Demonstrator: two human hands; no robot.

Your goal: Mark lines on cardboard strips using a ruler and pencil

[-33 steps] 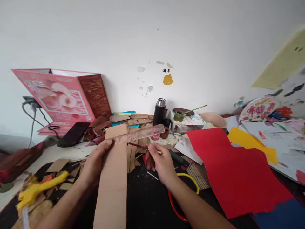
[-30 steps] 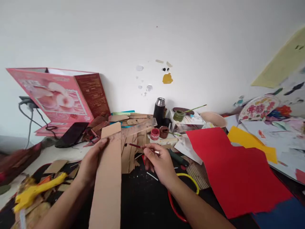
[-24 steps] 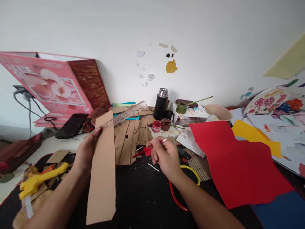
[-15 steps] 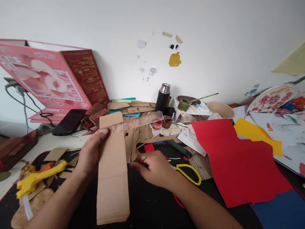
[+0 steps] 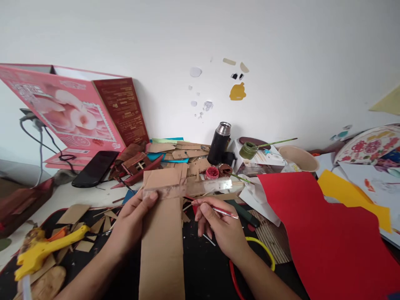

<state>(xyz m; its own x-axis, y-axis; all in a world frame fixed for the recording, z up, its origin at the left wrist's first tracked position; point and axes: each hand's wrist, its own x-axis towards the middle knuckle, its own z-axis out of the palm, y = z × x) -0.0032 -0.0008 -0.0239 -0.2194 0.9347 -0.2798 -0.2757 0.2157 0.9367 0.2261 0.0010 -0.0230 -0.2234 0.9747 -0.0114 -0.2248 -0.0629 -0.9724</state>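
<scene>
My left hand point(image 5: 134, 218) is closed on a long cardboard strip point(image 5: 162, 250), its thumb pressing a clear ruler point(image 5: 203, 187) flat across the strip near the far end. The ruler sticks out to the right beyond the cardboard. In my right hand point(image 5: 221, 229) a slim red pencil point(image 5: 223, 211) is pinched between thumb and fingers, its far end pointing left toward the strip's right edge, just below the ruler. I cannot tell whether its tip touches the cardboard. Scissors with a yellow and red handle point(image 5: 264, 246) lie partly under my right forearm.
At left lie a yellow glue gun point(image 5: 46, 252) and cardboard scraps point(image 5: 73, 213). A phone point(image 5: 95, 168), a brown model boat point(image 5: 139, 166), a black flask point(image 5: 219, 143) and paint jars point(image 5: 212, 172) stand along the back. Red sheet point(image 5: 325, 225) covers the right side.
My right hand has turned and risen, bringing the pencil into clear sight near the ruler. The ruler sits straighter across the strip. The whole view has shifted slightly.
</scene>
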